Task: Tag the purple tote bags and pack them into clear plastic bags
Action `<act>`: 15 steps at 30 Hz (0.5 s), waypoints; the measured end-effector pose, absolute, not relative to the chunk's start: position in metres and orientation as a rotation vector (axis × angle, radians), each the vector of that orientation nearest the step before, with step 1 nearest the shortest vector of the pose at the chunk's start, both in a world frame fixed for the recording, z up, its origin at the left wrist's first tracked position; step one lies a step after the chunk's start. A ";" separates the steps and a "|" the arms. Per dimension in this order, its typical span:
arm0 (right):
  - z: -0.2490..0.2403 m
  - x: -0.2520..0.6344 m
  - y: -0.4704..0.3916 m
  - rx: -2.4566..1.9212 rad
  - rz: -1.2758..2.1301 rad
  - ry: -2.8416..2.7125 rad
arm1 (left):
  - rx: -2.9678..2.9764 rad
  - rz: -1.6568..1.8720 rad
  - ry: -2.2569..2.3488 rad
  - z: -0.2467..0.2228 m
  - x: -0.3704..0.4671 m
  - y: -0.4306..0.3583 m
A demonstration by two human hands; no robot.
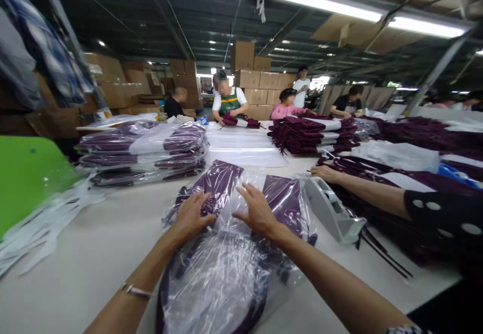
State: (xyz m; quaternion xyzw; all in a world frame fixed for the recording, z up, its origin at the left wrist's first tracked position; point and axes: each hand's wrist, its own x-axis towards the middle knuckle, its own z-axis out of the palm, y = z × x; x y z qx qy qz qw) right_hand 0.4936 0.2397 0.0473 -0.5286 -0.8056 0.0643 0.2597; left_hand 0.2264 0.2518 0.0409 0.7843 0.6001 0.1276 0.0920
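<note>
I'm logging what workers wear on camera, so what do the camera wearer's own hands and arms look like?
The left hand and right hand are both ungloved, and both forearms show bare. A slim, silver-coloured bracelet circles the left wrist area. At the bottom edge, a bit of dark-and-white patterned sleeve shows on the right arm.

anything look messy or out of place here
Loose white strips sprawl beside the green panel, and dark cords trail by the grey device, untidier than the bagged stack. The clear bag under both hands is crinkled.
</note>
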 end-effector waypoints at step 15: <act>0.001 0.676 0.231 -1.641 0.775 -0.959 | 2.145 0.202 2.163 0.036 0.222 0.351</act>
